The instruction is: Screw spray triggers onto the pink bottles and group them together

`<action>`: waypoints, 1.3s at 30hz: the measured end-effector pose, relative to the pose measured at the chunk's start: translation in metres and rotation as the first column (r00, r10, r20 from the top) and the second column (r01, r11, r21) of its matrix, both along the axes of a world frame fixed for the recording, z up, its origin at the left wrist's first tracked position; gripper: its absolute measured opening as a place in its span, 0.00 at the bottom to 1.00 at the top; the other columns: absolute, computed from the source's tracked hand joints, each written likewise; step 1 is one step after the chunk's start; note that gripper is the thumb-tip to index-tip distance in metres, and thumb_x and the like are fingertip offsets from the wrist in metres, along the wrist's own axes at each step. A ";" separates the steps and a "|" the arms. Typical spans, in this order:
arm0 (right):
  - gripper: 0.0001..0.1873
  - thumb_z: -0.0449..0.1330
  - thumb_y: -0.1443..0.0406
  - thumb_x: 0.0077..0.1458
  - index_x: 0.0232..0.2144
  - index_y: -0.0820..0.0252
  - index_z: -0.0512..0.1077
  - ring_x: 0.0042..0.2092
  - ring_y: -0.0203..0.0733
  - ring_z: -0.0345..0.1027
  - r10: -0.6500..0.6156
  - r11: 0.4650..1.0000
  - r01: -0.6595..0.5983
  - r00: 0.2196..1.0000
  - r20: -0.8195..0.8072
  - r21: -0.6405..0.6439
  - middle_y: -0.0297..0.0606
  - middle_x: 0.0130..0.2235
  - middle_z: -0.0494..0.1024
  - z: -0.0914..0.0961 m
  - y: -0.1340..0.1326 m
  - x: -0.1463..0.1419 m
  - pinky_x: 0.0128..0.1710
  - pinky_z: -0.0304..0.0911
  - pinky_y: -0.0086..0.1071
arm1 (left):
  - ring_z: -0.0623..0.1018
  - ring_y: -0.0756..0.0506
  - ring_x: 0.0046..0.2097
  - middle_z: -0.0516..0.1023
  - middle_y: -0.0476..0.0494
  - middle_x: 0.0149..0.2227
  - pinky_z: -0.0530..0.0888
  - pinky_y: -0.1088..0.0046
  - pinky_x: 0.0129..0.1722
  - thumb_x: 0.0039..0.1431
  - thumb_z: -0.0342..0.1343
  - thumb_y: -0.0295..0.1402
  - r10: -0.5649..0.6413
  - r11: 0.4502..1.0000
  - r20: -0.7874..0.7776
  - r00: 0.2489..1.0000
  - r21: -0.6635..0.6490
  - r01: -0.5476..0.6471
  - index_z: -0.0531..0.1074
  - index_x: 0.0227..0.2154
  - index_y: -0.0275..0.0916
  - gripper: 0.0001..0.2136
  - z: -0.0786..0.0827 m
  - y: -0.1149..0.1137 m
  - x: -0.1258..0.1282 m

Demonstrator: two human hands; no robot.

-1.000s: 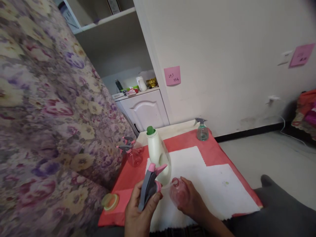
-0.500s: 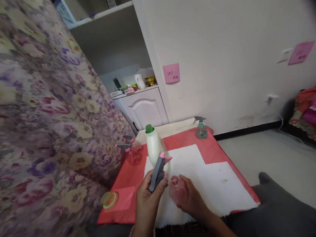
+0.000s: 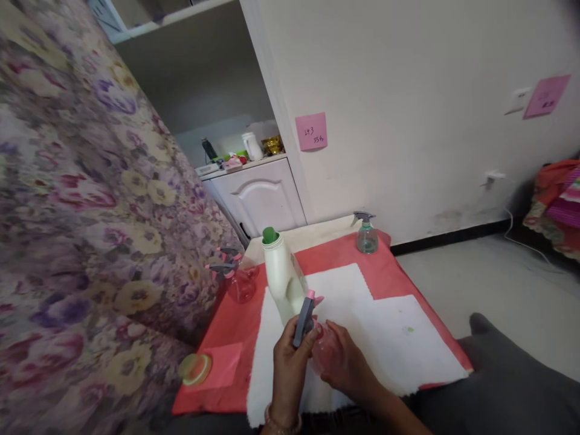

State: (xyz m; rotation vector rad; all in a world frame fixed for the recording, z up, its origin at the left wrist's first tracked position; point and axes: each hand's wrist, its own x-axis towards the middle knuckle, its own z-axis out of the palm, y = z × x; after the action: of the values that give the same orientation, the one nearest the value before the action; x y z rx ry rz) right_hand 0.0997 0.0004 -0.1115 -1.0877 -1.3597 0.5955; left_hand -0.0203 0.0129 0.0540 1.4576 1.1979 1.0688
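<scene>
From my remote head view: left hand (image 3: pixel 290 356) has its fingers grasping a grey-and-pink spray head (image 3: pixel 304 323). Right hand (image 3: pixel 348 356) has its fingers wrapped around the side of a clear pink bottle (image 3: pixel 327 350), mouth upward. Both are held over the white cloth (image 3: pixel 389 320), toward the table's (image 3: pixel 326 251) near edge. Spray head collar is right at the bottle mouth — I cannot tell whether the two are engaged.

Surroundings: a pale jug (image 3: pixel 277 272) with a green piece in its mouth is just beyond the left hand, left of the table's middle; the hand covers its base. I note two pink sprayers, one in front (image 3: pixel 240 288) and one behind (image 3: pixel 234 255), by the left edge; a greenish sprayer (image 3: pixel 367 241) near the far right corner; a yellowish round item (image 3: pixel 196 368) near the near left corner — partly over a pink sheet (image 3: pixel 224 365)
</scene>
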 end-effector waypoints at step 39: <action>0.49 0.71 0.68 0.38 0.62 0.53 0.58 0.60 0.57 0.66 0.023 0.991 -0.042 0.989 -0.148 -0.130 0.48 0.61 0.69 -0.002 -0.002 -0.001 0.59 0.63 0.52 | 0.66 0.50 0.25 0.68 0.56 0.22 0.64 0.76 0.26 0.51 0.63 0.45 0.141 0.978 -0.264 0.954 0.187 -0.093 0.73 0.32 0.40 0.14 -0.038 0.010 0.008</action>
State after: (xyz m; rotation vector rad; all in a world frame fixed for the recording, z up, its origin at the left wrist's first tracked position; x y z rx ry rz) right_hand 0.0986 -0.0015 -0.1138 -1.1075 -1.2257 0.7843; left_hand -0.0122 0.0234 0.0156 1.7310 1.4322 1.0969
